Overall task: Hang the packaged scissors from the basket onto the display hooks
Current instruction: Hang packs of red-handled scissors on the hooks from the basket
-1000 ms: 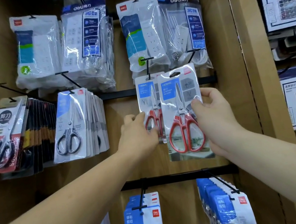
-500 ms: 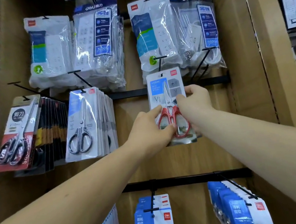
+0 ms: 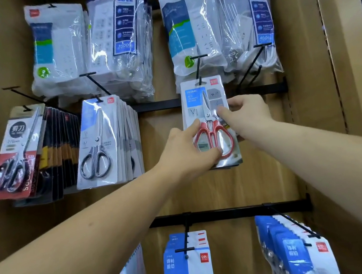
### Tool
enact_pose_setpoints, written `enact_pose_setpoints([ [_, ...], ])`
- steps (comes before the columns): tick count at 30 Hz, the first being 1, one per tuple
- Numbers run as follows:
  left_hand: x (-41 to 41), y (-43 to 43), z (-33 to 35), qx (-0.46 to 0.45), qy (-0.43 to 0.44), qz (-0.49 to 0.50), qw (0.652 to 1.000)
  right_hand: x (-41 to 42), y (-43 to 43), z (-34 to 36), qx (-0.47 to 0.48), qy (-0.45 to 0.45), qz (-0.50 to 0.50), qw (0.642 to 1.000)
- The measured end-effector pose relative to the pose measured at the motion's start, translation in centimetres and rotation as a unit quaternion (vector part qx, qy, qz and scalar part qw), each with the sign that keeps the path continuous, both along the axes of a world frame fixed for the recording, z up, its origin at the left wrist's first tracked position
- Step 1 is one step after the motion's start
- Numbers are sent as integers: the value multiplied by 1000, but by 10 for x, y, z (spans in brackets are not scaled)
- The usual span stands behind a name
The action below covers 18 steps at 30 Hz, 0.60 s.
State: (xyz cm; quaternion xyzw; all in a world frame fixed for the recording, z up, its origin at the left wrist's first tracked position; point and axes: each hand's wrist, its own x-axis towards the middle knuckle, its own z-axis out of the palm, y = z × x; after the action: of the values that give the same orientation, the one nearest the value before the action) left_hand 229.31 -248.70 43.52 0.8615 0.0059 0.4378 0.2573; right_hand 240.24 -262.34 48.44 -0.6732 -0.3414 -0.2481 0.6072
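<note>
The scissors pack (image 3: 205, 110) was a clear blister card with a blue HOME label at the top left, a little red logo in the top right corner, and red-handled scissors inside, blades pointing up. It sat upright and facing me, its top slot on the black display hook (image 3: 198, 68), whose crossbar tip stuck out just above the card. My left hand (image 3: 184, 150) gripped the lower left by the handles, and my right hand (image 3: 245, 117) pinched the right edge. Couldn't tell if another card sat behind it.
</note>
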Motion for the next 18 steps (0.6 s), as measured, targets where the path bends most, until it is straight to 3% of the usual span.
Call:
enact_pose_setpoints([
  [3,0,7,-14,15,-26,49,998,6,4,-20,-14,-47,-26,998],
  [5,5,13,-21,26,-43,77,996,10,11,-35,-35,-63,8,997],
  [12,22,19,-34,-19,-14,-8,1000,30,34,-73,-93,-55,148,983],
  [18,36,20,-31,0,18,21,1000,46,34,-70,-111,-8,129,985],
])
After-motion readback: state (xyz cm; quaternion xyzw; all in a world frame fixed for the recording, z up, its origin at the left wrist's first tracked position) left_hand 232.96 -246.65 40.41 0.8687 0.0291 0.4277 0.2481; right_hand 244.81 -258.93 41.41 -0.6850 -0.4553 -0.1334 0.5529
